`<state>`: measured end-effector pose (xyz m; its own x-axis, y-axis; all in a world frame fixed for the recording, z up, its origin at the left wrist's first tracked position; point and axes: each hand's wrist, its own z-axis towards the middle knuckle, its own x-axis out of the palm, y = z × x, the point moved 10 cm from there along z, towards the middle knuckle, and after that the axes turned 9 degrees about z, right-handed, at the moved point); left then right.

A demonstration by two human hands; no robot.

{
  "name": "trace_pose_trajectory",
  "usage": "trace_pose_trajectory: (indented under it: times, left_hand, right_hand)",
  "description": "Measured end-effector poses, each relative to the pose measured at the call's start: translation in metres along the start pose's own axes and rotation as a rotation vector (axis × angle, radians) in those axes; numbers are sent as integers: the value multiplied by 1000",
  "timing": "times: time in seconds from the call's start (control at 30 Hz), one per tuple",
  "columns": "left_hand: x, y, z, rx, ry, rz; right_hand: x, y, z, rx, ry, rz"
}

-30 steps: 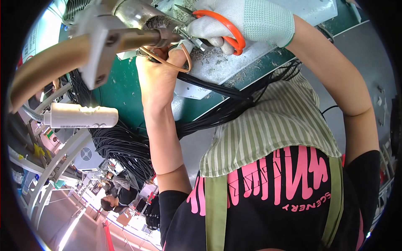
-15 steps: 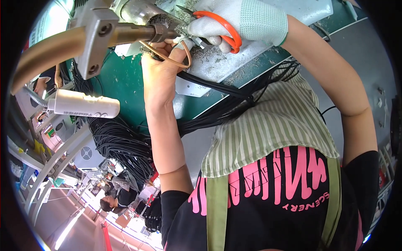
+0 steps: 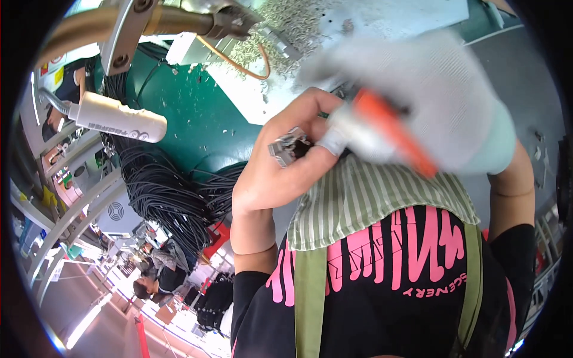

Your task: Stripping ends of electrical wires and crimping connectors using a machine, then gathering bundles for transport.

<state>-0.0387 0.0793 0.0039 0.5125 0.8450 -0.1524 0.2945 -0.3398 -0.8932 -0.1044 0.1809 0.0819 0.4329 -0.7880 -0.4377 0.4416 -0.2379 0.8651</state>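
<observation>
Now left hand [image 3: 280, 173] pinching metal connector [image 3: 286, 147], gloved right hand [image 3: 430, 101] gripping orange-handled tool [image 3: 394, 131]

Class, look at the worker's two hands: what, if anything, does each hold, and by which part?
The bare left hand pinches a small metal connector by its rear end. The gloved right hand grips orange-handled scissors by the handles; motion blur hides the blades.

We note a white rectangular label [image 3: 181, 48] on the green bench surface at 12 o'clock. At 10 o'clock, small red-and-white and yellow signs [image 3: 52, 67] sit on the left wall. No packages or screens are visible.
</observation>
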Motion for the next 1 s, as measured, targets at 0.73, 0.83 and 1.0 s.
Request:
trace_pose_trajectory:
  times: [0.73, 0.83, 1.0]
  left_hand:
    - [-24, -27, -29, 239, -563, 46]
    - [-33, -20, -26, 220, -575, -128]
    - [-33, -11, -25, 144, -662, -235]
  right_hand:
    - [22, 16, 2, -252, 215, 300]
    - [34, -42, -18, 464, 90, 533]
    - [14, 18, -24, -310, -237, -279]
